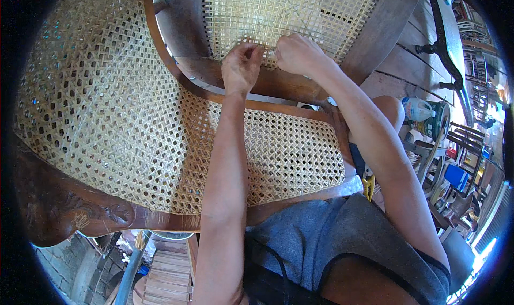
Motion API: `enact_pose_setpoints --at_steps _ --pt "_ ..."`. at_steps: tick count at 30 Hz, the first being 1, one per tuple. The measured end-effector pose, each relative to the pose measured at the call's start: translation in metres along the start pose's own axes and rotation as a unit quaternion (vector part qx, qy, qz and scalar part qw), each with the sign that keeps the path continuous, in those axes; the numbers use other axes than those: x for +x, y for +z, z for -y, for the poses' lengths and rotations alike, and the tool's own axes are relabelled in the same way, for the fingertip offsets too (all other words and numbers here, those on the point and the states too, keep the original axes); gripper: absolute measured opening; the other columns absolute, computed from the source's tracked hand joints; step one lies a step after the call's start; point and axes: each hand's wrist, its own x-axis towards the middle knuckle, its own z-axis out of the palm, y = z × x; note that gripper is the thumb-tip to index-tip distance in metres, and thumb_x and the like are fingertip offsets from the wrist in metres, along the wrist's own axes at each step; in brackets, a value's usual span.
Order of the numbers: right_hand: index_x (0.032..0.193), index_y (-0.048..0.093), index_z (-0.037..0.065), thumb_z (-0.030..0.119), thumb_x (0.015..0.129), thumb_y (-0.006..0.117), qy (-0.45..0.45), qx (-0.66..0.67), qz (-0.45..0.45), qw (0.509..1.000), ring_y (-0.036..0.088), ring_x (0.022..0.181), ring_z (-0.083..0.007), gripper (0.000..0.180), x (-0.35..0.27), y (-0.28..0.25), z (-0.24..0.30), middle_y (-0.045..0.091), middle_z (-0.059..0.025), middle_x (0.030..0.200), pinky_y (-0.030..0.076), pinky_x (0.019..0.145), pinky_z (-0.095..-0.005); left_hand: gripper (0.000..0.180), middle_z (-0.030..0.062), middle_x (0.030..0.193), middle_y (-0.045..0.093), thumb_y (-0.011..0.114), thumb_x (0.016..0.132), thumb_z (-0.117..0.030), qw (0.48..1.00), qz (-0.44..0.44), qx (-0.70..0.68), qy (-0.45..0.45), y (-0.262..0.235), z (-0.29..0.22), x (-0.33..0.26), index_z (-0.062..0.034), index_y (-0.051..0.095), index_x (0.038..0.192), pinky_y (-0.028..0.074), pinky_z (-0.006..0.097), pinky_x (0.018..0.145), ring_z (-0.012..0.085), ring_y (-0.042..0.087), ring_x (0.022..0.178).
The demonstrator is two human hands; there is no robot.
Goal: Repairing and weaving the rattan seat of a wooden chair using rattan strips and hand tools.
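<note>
An open-weave cane panel fills a dark wooden frame at the top of the view. Along the panel's near edge, my left hand is closed, thumb and fingers curled together. Just to its right, my right hand makes a fist over the weave. Whatever thin piece either hand pinches is hidden by the fingers. Below my hands lies a second, finished-looking cane panel, joined to a broad woven stretch on the left within a curved, carved wooden frame.
To the right stand a white plastic jug and a dark green container. A dark-framed furniture piece with turned knobs rests on the floorboards beyond. A blue box sits among clutter. At lower left is a slatted wooden piece.
</note>
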Motion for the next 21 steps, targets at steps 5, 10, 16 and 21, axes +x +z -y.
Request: enact_pose_setpoints --at_steps 5,10,16,21 --pt "0.092 0.070 -0.002 0.016 0.082 0.058 0.071 0.043 0.142 0.986 0.068 0.094 -0.0376 0.024 0.002 -0.010 0.003 0.069 -0.0231 0.097 0.055 0.082 -0.0448 0.019 0.0088 0.090 0.068 0.074 0.080 -0.022 0.998 0.030 0.048 -0.004 0.004 -0.008 -0.007 -0.0093 0.071 0.093 0.053 0.035 0.074 0.0243 0.068 0.078" --pt "0.093 0.072 0.004 0.017 0.085 0.059 0.053 -0.006 -0.033 0.998 0.069 0.093 -0.0336 0.020 -0.003 0.010 0.005 0.071 -0.0173 0.095 0.056 0.078 -0.0454 0.019 0.0049 0.099 0.064 0.076 0.077 -0.019 0.986 -0.030 0.155 0.051 0.013 -0.025 -0.020 -0.0144 0.069 0.094 0.054 0.037 0.072 0.0254 0.067 0.081" --pt "0.092 0.071 0.004 0.028 0.093 0.051 0.021 0.006 -0.037 0.999 0.069 0.089 -0.0367 0.032 -0.010 0.016 -0.006 0.070 -0.0192 0.090 0.055 0.076 -0.0478 0.014 0.0049 0.105 0.060 0.075 0.078 -0.023 0.979 -0.041 0.201 0.011 0.020 -0.032 -0.025 -0.0200 0.070 0.091 0.053 0.040 0.075 0.0284 0.065 0.091" --pt "0.088 0.071 0.004 0.026 0.094 0.052 0.044 -0.032 -0.042 0.998 0.069 0.086 -0.0351 0.030 -0.036 -0.010 -0.035 0.070 -0.0185 0.091 0.056 0.073 -0.0467 0.011 0.0037 0.099 0.062 0.075 0.077 -0.024 0.965 -0.104 0.242 -0.001 0.029 -0.030 -0.028 -0.0197 0.070 0.086 0.053 0.040 0.074 0.0281 0.065 0.089"
